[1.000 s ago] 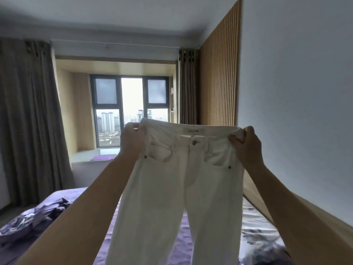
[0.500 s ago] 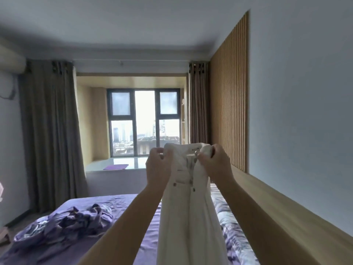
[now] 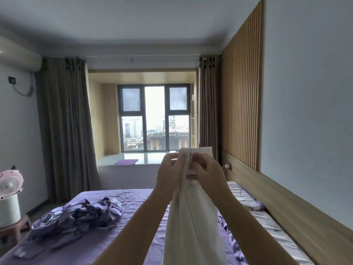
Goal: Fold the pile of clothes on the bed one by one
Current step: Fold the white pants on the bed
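White trousers (image 3: pixel 191 217) hang in front of me, folded lengthwise with the two halves of the waistband pressed together. My left hand (image 3: pixel 170 173) and my right hand (image 3: pixel 206 169) both pinch the waistband at the top, side by side, held above the purple bed (image 3: pixel 114 236). The legs drop out of view at the bottom edge. A crumpled pile of purple patterned clothes (image 3: pixel 84 213) lies on the bed to the left of my arms.
A wooden headboard ledge (image 3: pixel 286 207) and striped pillows (image 3: pixel 246 197) run along the right. A pink fan (image 3: pixel 9 184) on a stool stands at the left. Curtains and a bay window (image 3: pixel 152 119) close the far end.
My hands came together, bringing the two sides of the waistband against each other, so the spread trousers are now folded in half lengthwise. The view shifted, showing more of the bed and pile.
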Tool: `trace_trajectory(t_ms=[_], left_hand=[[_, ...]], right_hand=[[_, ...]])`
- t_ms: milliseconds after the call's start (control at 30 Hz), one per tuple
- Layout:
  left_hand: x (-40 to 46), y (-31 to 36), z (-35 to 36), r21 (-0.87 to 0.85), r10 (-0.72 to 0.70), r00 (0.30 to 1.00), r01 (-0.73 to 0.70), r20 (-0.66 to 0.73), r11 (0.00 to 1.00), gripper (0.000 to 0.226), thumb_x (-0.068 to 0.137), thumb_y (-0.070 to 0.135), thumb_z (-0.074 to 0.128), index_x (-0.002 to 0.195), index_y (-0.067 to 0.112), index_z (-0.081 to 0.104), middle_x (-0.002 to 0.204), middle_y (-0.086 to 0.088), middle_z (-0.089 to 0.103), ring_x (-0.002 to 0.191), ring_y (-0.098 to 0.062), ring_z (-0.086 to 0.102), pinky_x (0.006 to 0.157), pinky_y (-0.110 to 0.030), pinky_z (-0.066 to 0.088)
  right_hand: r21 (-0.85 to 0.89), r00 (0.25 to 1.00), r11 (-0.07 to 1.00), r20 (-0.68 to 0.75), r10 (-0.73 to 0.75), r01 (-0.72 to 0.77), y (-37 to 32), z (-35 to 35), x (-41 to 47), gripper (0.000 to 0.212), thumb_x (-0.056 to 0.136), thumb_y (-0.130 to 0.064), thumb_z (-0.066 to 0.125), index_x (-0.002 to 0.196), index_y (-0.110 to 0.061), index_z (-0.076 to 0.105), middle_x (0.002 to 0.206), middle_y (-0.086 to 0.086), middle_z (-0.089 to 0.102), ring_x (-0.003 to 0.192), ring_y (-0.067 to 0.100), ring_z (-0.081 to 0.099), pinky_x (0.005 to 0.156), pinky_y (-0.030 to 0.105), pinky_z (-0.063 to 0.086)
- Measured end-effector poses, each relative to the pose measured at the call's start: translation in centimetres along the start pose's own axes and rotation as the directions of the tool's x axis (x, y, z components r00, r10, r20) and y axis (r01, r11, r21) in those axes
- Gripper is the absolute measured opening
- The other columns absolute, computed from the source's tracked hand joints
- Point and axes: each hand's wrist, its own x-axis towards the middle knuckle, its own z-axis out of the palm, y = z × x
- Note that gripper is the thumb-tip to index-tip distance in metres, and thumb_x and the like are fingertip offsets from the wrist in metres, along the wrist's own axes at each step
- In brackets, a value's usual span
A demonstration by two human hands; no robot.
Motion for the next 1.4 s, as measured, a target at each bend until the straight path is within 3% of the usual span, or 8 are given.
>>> trace_trajectory(t_ms=[167, 333, 500, 700, 900, 1000, 1133, 1400], left_hand=[[0.2, -1.3, -0.9, 0.011, 0.046, 0.999, -0.046, -0.016, 0.999, 0.015, 0.084, 0.035, 0.069, 0.092, 0.022, 0.07, 0.081, 0.005, 0.07, 0.077, -0.01, 0.065, 0.061, -0.016, 0.048], [1.0, -0.5, -1.4, -0.158, -0.038, 0.999, 0.041, 0.018, 0.987, 0.014, 0.091, 0.027, 0.062, 0.084, 0.029, 0.074, 0.081, -0.001, 0.073, 0.074, -0.016, 0.067, 0.067, -0.034, 0.058], [2.9, 2.5, -3.0, -0.283, 0.026, 0.995, 0.003, 0.099, 0.959, 0.015, 0.09, 0.025, 0.062, 0.095, 0.022, 0.075, 0.094, -0.008, 0.074, 0.081, -0.022, 0.07, 0.071, -0.036, 0.057], [4.0, 4.7, -5.2, -0.313, 0.055, 0.987, -0.005, 0.151, 0.95, 0.023, 0.088, 0.031, 0.061, 0.102, 0.017, 0.073, 0.105, -0.01, 0.072, 0.093, -0.026, 0.069, 0.074, -0.038, 0.058], [2.9, 2.8, -5.9, 0.158, -0.033, 0.995, 0.047, -0.089, 0.986, 0.024, 0.09, 0.034, 0.062, 0.109, 0.02, 0.063, 0.105, -0.003, 0.067, 0.084, -0.015, 0.061, 0.079, -0.032, 0.052], [2.1, 1.8, -6.7, 0.528, 0.205, 0.978, -0.199, 0.047, 0.826, 0.086, 0.074, 0.045, 0.075, 0.145, 0.022, 0.031, 0.124, 0.015, 0.045, 0.116, -0.006, 0.043, 0.101, -0.027, 0.034], [1.8, 0.9, -6.2, 0.849, 0.099, 0.889, -0.457, 0.447, 0.267, 0.11, 0.064, 0.072, 0.066, 0.15, 0.032, 0.01, 0.142, 0.012, 0.042, 0.14, -0.007, 0.024, 0.116, -0.038, -0.012], [0.1, -4.6, -7.6, 0.681, -0.35, 0.798, -0.101, 0.491, 0.725, 0.047, 0.056, 0.053, 0.078, 0.099, 0.046, 0.063, 0.097, 0.022, 0.067, 0.092, 0.001, 0.063, 0.084, -0.024, 0.051]], right_hand=[[-0.122, 0.982, 0.987, 0.173, -0.081, 0.103, 0.4, -0.7, 0.1, 0.04, 0.091, 0.006, 0.044, 0.12, -0.017, 0.061, 0.11, -0.004, 0.067, 0.102, 0.009, 0.064, 0.088, 0.025, 0.053], [-0.449, 0.967, 0.882, -0.131, -0.219, 0.139, 2.4, -2.6, 1.3, 0.05, 0.083, -0.017, 0.069, 0.129, -0.013, 0.05, 0.126, 0.0, 0.053, 0.12, 0.021, 0.046, 0.102, 0.039, 0.039], [-0.039, 0.991, 0.992, -0.059, 0.117, -0.119, 2.1, -4.8, 2.9, 0.106, 0.067, -0.04, 0.077, 0.149, -0.024, 0.011, 0.14, -0.001, 0.046, 0.113, 0.004, 0.053, 0.087, 0.025, 0.044], [0.125, 0.973, 0.98, 0.191, 0.128, -0.153, 1.4, -5.9, 3.8, 0.049, 0.069, -0.042, 0.077, 0.11, -0.019, 0.065, 0.097, 0.002, 0.073, 0.086, 0.018, 0.071, 0.066, 0.027, 0.058], [0.076, 0.98, 0.981, 0.097, 0.172, -0.179, 3.6, -2.9, 2.6, 0.016, 0.07, -0.02, 0.08, 0.083, -0.019, 0.071, 0.076, -0.008, 0.073, 0.065, 0.005, 0.068, 0.052, 0.017, 0.05], [0.016, 0.963, 0.976, 0.165, 0.213, -0.219, 5.6, -1.4, 1.2, 0.017, 0.07, -0.022, 0.081, 0.083, -0.018, 0.071, 0.077, -0.005, 0.073, 0.07, 0.009, 0.068, 0.06, 0.023, 0.053], [0.002, 0.911, 0.976, 0.359, 0.202, -0.217, 7.0, 0.1, -0.3, 0.021, 0.067, -0.027, 0.078, 0.084, -0.017, 0.07, 0.077, -0.005, 0.069, 0.074, 0.012, 0.064, 0.069, 0.029, 0.052], [-0.064, 0.846, 0.961, 0.461, 0.266, -0.267, 12.1, 1.8, -3.4, 0.035, 0.066, -0.025, 0.083, 0.096, -0.025, 0.065, 0.088, -0.004, 0.07, 0.077, 0.004, 0.064, 0.068, 0.021, 0.053]])
